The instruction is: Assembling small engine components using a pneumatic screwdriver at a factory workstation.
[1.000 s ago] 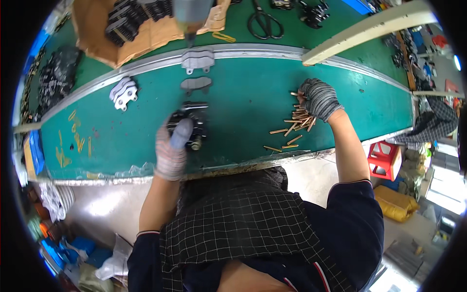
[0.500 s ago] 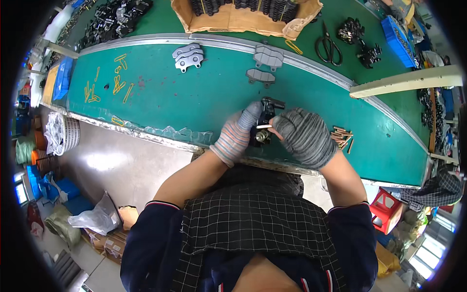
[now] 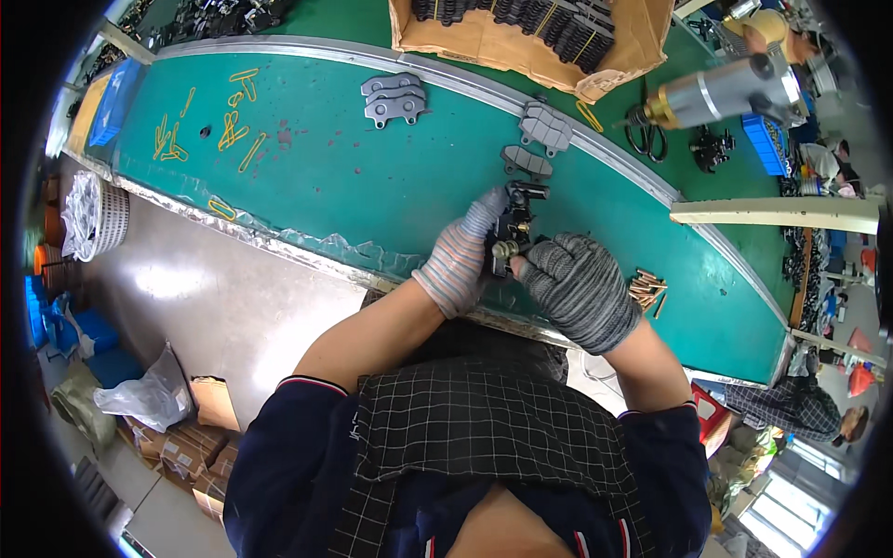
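Note:
My left hand (image 3: 456,262), in a light striped glove, is closed round a black brake caliper (image 3: 513,223) near the bench's front edge. A brass-coloured fitting (image 3: 503,249) shows on the caliper's near part. My right hand (image 3: 581,290), in a dark grey knitted glove, has its fingers curled with the tips against the caliper's right side. Whatever those fingertips pinch is hidden. Just beyond the caliper lies a grey brake pad (image 3: 526,163), with more brake pads (image 3: 547,128) behind it. To the right of my right hand is a small pile of copper-coloured pins (image 3: 644,288).
Paired brake pads (image 3: 395,102) lie by the metal rail (image 3: 316,46). Yellow wire clips (image 3: 231,135) are scattered at left. A cardboard box (image 3: 530,56) of black parts stands behind the rail. A silver cylindrical tool (image 3: 721,93) appears at upper right, above a cream bar (image 3: 777,213).
A thin white stick at my right fingertips no longer shows. The silver tool has come into view at upper right. The whole view has turned slightly; both hands stay at the caliper.

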The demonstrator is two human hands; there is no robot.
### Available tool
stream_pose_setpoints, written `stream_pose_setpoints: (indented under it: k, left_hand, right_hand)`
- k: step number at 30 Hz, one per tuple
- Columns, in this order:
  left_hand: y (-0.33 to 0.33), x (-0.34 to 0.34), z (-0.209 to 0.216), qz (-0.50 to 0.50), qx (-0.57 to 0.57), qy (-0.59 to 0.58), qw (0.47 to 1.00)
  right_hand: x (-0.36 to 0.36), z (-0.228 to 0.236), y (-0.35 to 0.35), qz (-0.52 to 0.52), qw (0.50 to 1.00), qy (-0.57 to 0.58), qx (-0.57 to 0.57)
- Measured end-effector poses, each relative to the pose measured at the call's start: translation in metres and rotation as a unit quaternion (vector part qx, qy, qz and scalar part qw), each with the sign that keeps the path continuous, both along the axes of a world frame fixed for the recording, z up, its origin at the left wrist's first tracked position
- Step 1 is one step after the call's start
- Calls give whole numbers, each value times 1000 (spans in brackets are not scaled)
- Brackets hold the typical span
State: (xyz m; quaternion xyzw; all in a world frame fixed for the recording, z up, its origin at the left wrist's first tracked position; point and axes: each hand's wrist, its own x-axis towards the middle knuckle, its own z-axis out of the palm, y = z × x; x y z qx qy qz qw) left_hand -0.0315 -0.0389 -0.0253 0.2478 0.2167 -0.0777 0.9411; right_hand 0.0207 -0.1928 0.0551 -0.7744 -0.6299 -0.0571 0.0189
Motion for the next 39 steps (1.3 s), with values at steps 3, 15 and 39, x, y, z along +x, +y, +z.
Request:
stream_pose_setpoints:
  k: [3,15,39]
  left_hand:
    - [16,-2,-6,-14,-97,4,995]
    - [35,9,-3,-57,-148,16,987]
    - [17,3,12,-59,-96,60,992]
  right_hand:
    - [17,15,17,20,987,61,147]
    - [103,38,63,19,547,713,439]
    - [49,5,74,56,544,693,470]
